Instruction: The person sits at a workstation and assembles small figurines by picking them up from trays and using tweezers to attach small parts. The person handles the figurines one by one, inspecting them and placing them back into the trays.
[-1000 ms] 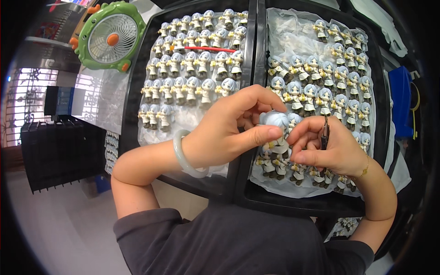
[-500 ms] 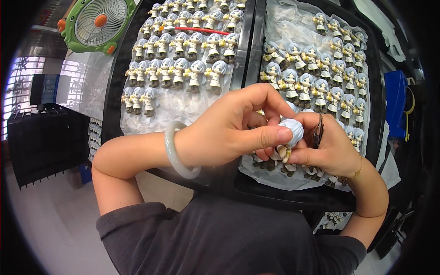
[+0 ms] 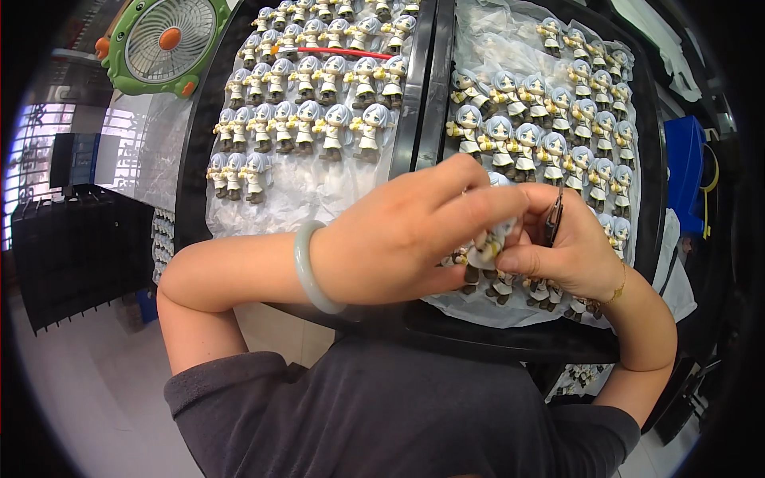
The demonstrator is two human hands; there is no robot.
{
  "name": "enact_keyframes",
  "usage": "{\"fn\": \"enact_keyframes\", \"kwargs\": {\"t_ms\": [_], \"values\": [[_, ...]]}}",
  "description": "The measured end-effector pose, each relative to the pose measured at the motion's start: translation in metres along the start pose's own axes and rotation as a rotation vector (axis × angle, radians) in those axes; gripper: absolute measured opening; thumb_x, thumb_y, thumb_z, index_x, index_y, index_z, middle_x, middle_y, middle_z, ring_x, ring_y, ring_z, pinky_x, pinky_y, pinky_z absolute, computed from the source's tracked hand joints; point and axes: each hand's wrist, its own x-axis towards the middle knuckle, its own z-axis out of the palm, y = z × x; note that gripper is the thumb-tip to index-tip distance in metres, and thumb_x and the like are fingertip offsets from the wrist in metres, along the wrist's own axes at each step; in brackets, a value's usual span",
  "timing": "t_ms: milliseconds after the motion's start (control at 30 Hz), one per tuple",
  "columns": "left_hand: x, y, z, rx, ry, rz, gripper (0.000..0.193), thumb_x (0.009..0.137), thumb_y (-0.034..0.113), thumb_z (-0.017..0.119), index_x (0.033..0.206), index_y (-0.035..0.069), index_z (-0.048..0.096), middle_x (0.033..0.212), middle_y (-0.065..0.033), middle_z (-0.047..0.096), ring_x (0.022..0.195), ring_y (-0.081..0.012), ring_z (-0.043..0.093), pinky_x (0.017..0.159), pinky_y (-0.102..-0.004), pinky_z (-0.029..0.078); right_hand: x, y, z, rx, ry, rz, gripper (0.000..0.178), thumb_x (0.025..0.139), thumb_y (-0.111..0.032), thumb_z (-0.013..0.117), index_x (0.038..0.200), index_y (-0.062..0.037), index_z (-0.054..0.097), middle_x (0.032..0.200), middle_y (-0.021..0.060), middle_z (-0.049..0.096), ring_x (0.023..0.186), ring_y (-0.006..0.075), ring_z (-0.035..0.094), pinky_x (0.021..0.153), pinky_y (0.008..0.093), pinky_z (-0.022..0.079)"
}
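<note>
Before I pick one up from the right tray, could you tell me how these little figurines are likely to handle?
Probably light: the left hand pinches one figurine with fingertips. Likely top-heavy, given the big heads on the rows, so apt to tip. The crinkled plastic sheet underneath may slide.

A single head-worn fisheye camera looks steeply down from close above the wearer's chest onto two black trays (image 3: 422,95) of small figurines (image 3: 510,135). Both forearms enter from the lower edge; straight edges bow toward the dark circular rim.
</note>
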Motion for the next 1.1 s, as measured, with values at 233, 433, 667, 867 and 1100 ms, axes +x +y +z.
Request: {"fn": "enact_keyframes", "kwargs": {"t_ms": [233,433,667,867,1100], "values": [[-0.004,-0.011,-0.009,0.011,0.037,-0.043,0.079,0.054,0.006,0.071,0.121,-0.001,0.029,0.115,-0.0155,0.038,0.105,-0.0257,0.043,0.086,-0.0338,0.039,-0.003,-0.021,-0.004,0.005,0.011,0.058,0.021,0.080,-0.016,0.062,0.094,0.0002,0.058,0.069,0.0010,0.059,0.053,0.0026,0.048,0.045,0.0160,0.036],[-0.006,-0.023,-0.083,-0.358,0.387,-0.220,0.072,0.061,-0.001,0.063,0.124,0.007,0.028,0.115,-0.0133,0.048,0.103,-0.0191,0.049,0.089,-0.0303,0.038,-0.005,-0.011,-0.015,0.014,0.227,-0.047,0.020,0.082,-0.020,0.057,0.088,-0.0011,0.059,0.061,0.0033,0.056,0.040,0.0014,0.039,0.039,0.0143,0.029],[-0.111,-0.042,-0.110,0.143,0.190,-0.691,0.072,0.059,0.010,0.070,0.124,0.006,0.039,0.123,-0.0083,0.040,0.114,-0.0207,0.041,0.095,-0.0324,0.032,-0.002,-0.012,-0.013,0.041,0.214,-0.077,0.023,0.082,-0.021,0.056,0.086,0.0012,0.056,0.059,0.0053,0.055,0.039,0.0017,0.037,0.039,0.0149,0.029],[-0.131,-0.041,-0.086,0.674,-0.142,-0.679,0.073,0.054,0.017,0.076,0.122,0.017,0.048,0.119,-0.0111,0.040,0.114,-0.0289,0.036,0.096,-0.0385,0.028,-0.002,-0.011,-0.012,0.003,0.210,-0.017,0.021,0.082,-0.021,0.055,0.085,-0.0004,0.056,0.061,0.0048,0.055,0.041,0.0018,0.039,0.039,0.0155,0.029],[-0.113,-0.025,-0.101,0.681,-0.222,-0.702,0.082,0.060,0.024,0.076,0.133,0.019,0.038,0.126,-0.0157,0.036,0.117,-0.0346,0.032,0.099,-0.0439,0.025,0.000,-0.022,-0.010,-0.083,-0.035,0.146,0.016,0.081,-0.017,0.059,0.086,-0.0015,0.059,0.064,0.0006,0.056,0.053,0.0035,0.047,0.048,0.0189,0.037]]}}
